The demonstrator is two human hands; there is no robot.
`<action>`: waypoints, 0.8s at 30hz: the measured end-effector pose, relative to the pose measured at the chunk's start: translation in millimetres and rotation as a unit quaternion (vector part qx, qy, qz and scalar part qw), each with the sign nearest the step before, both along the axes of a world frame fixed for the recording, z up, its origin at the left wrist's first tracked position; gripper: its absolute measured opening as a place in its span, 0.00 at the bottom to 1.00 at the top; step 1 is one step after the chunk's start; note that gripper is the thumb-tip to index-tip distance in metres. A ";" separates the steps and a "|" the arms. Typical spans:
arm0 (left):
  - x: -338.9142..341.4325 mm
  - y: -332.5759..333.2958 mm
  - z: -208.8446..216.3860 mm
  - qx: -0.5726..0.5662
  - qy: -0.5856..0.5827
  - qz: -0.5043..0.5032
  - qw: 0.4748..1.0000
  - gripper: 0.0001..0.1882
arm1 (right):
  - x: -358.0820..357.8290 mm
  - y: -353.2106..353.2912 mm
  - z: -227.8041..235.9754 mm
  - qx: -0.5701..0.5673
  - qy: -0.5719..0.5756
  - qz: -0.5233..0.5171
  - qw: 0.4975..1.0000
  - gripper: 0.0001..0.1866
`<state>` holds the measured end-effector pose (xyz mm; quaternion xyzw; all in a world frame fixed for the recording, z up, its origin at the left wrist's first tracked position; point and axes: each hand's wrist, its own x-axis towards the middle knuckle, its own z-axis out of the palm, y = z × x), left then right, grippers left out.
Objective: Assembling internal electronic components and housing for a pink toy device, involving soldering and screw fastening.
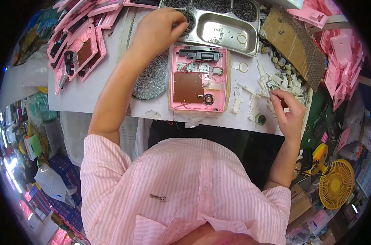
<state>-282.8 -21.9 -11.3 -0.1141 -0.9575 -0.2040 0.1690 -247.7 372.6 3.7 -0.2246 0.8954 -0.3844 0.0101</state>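
My left hand (160, 30) reaches over a metal compartment tray (255, 45), its fingers curled at a round compartment of small dark screws (188, 27). Whatever the fingertips pinch is too small to make out. Before me lies a pink plastic housing (223, 87), open side up, with a brown circuit board (187, 87), a black speaker-like bar (199, 54), thin red wires and a round dark part (208, 99). At the right, my right hand (289, 112) has thumb and forefinger drawn together beside a heap of white plastic parts (291, 86); anything between them cannot be made out.
A round dish of small silvery pieces (149, 79) stands left of the housing. Stacked pink housings (85, 51) fill the table's far left; pink shells (343, 53) pile up far right. A cardboard piece (293, 43) leans beside the tray. A yellow fan (336, 185) stands lower right.
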 end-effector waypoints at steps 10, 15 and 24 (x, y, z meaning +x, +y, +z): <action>16.8 -51.2 13.9 0.058 -0.028 0.035 0.997 0.13 | 11.4 34.5 7.0 -0.055 0.039 -0.082 0.994 0.05; 82.5 -55.8 6.8 0.133 -0.047 0.089 0.986 0.07 | -27.3 63.1 16.6 -0.041 0.069 -0.158 0.984 0.05; 130.6 -23.0 11.4 0.160 -0.060 0.102 0.980 0.04 | -260.3 138.0 32.7 0.206 0.232 -0.355 0.882 0.29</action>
